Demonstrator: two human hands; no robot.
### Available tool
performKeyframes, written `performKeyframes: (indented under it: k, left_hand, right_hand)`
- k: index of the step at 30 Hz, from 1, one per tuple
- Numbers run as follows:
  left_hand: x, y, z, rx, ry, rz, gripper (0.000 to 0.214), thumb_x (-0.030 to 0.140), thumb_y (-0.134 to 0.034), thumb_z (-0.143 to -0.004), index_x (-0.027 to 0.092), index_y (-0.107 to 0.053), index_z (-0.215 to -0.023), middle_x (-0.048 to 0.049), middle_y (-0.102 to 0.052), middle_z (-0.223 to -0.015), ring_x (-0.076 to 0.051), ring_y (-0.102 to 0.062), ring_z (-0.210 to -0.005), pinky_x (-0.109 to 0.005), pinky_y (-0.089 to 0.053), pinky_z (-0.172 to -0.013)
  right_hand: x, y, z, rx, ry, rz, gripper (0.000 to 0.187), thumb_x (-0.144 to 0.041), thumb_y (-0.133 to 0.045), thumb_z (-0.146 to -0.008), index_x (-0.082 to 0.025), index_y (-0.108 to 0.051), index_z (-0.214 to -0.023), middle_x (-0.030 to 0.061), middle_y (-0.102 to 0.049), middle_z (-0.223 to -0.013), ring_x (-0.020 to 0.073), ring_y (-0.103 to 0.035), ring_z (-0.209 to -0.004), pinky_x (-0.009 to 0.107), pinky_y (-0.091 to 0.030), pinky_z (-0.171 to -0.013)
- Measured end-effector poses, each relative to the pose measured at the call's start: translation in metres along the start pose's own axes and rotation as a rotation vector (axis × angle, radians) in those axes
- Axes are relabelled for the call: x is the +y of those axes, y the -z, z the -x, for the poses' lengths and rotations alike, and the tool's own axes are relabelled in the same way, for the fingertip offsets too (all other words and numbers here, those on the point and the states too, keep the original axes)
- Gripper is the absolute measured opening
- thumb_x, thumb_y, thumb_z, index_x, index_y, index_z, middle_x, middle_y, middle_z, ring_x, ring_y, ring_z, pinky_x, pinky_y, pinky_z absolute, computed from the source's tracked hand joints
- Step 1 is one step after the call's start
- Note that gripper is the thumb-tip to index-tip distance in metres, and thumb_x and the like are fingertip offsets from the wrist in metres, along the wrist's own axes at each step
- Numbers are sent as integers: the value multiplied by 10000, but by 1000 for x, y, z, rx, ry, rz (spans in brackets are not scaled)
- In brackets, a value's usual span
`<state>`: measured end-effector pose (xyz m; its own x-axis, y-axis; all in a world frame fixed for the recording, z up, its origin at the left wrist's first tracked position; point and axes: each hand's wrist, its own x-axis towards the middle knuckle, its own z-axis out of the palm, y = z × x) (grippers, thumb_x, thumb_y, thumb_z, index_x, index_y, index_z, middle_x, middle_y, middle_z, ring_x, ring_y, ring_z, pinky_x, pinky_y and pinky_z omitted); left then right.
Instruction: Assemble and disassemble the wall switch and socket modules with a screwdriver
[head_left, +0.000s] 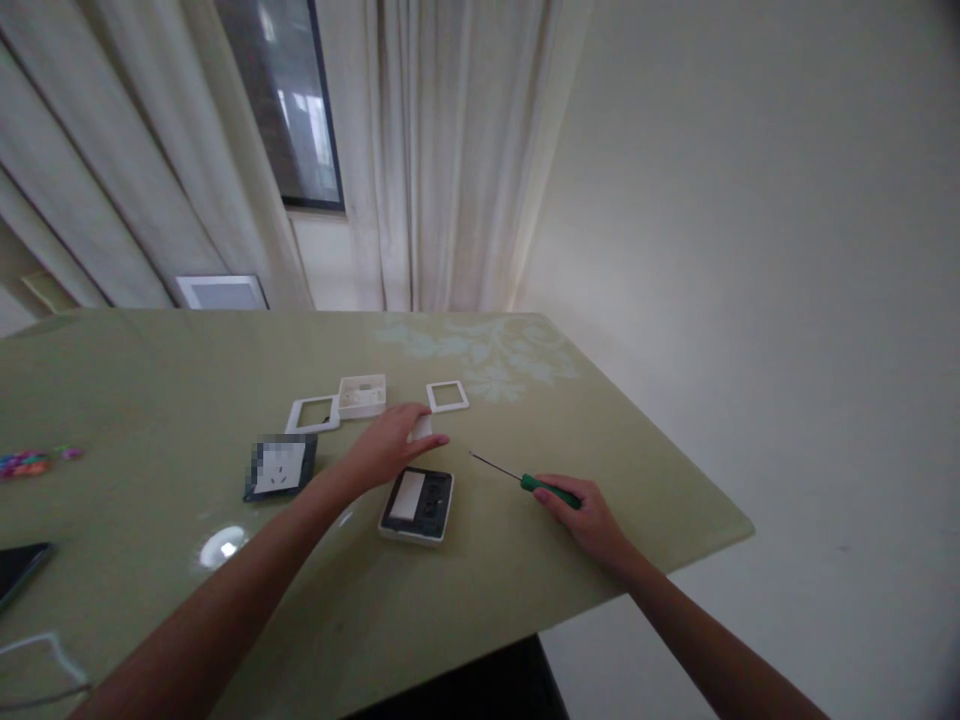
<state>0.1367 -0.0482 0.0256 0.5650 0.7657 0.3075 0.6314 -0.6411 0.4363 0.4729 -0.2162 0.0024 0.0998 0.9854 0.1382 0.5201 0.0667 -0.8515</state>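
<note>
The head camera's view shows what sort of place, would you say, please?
Probably a room in a home, though an office is possible: long pale curtains hang beside a window, and a table with a floral pattern stands near them.

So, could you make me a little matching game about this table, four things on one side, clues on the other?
Things:
1. Screwdriver
2. Box
3. Socket
4. Left hand

Clues:
A. Stands between two white frames
B. Has fingers around a small white piece
C. Is held in the right hand
D. Has a white face with dark edging

Pairs: 1-C, 2-A, 3-D, 4-B
</note>
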Motion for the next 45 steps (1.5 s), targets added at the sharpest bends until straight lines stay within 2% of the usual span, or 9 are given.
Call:
performKeyframes:
  k: [4,8,13,16,19,25,33,39,45]
  left_hand:
    - [-3,-24,-42,-91,-9,-32,574,685,-759,-951,158,-736,-1176,-180,-787,-1212,-375,-736,-1162,-488,-566,-1030]
    - [0,-31,-49,-131,-22,-46,590,696,-862,-840,169,-759,-1087,-181,-779,-1172,-401,-724,-1156,-528,-565,-1040]
    - [10,0,3,-126,-92,3,495,603,-540,-1106,194,-703,-1333,-167,-717,-1366,-350,-658,-1318,-523,-513,-1160]
    - [20,8,47,-173,-149,35,593,648,-614,-1068,231,-629,-1490,-141,-678,-1510,-342,-634,-1394,-512,-505,-1194]
    - [28,-4,80,-115,-184,56,694,637,-702,-1021,208,-573,-1550,-168,-674,-1540,-375,-637,-1398,-550,-506,-1199]
    - [32,-27,91,-17,-161,59,656,562,-719,-1016,176,-575,-1526,-186,-703,-1465,-375,-650,-1345,-551,-537,-1171]
    - [37,-28,87,19,-188,34,575,500,-680,-1028,146,-635,-1479,-199,-742,-1392,-400,-683,-1243,-607,-569,-1097]
    - [38,-32,84,41,-198,40,480,400,-649,-1031,162,-667,-1447,-181,-757,-1347,-365,-689,-1226,-558,-579,-1102]
    - [38,-29,81,48,-185,57,447,403,-626,-1039,186,-683,-1426,-175,-756,-1345,-370,-687,-1210,-574,-578,-1094]
  right_hand:
    - [3,0,2,49,-9,-18,493,-659,-744,-929,-236,-904,-1125,113,-880,-1130,354,-844,-1047,534,-667,-1020]
    - [6,-1,6,88,3,1,530,-685,-740,-930,-221,-903,-1128,129,-878,-1130,363,-845,-1059,552,-662,-1039]
    - [7,-1,8,80,57,42,516,-680,-700,-982,-235,-897,-1151,124,-876,-1142,345,-856,-1045,507,-688,-989]
    - [6,-3,9,45,119,90,532,-685,-667,-1008,-225,-894,-1152,126,-876,-1130,333,-864,-1019,474,-699,-945]
    - [-4,-5,7,-37,211,166,555,-694,-624,-1032,-221,-891,-1149,118,-882,-1100,304,-869,-977,422,-694,-912]
    - [-63,3,-16,-351,437,475,398,-566,-647,-1067,-250,-873,-1150,80,-889,-1036,225,-833,-898,294,-570,-802]
    - [-173,6,-60,-649,571,989,288,-442,-690,-1055,-205,-839,-983,94,-834,-863,195,-705,-710,305,-202,-612]
    - [-214,-4,-79,-788,604,1122,266,-476,-727,-1027,-254,-857,-958,61,-831,-831,201,-708,-731,315,-210,-605]
    - [-230,-6,-70,-739,596,1229,337,-470,-703,-1060,-186,-857,-964,135,-834,-855,254,-747,-763,319,-241,-613]
